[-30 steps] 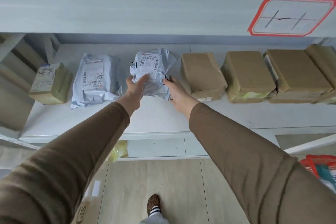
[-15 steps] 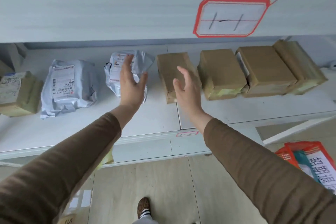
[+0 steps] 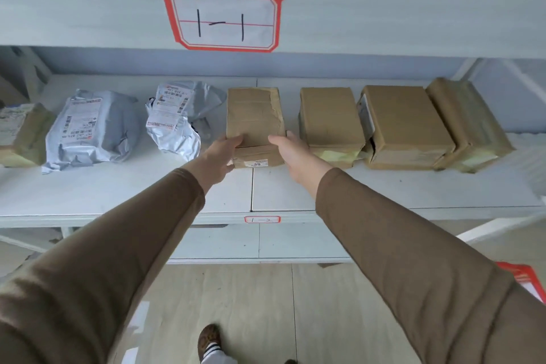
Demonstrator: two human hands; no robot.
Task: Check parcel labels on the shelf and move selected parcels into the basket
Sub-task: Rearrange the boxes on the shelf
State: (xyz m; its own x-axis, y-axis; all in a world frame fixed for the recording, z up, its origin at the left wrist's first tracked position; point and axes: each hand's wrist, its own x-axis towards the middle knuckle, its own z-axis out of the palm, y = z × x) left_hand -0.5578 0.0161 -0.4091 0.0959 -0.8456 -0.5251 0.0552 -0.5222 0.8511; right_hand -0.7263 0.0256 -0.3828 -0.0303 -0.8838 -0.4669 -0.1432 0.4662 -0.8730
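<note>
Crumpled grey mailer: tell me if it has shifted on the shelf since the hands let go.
No. The crumpled grey mailer lies between the flat grey mailer and the taped brown box as before; only the camera panned.

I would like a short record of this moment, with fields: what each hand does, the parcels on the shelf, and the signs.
left hand: grips the near left corner of the brown box
right hand: grips the near right corner of the same box
box sticker: small, on the near face, reads 59
left of the box: two grey mailer bags, labels up
right of the box: more brown boxes
shelf sign: red-bordered, handwritten 1-1
basket: not identifiable
</note>
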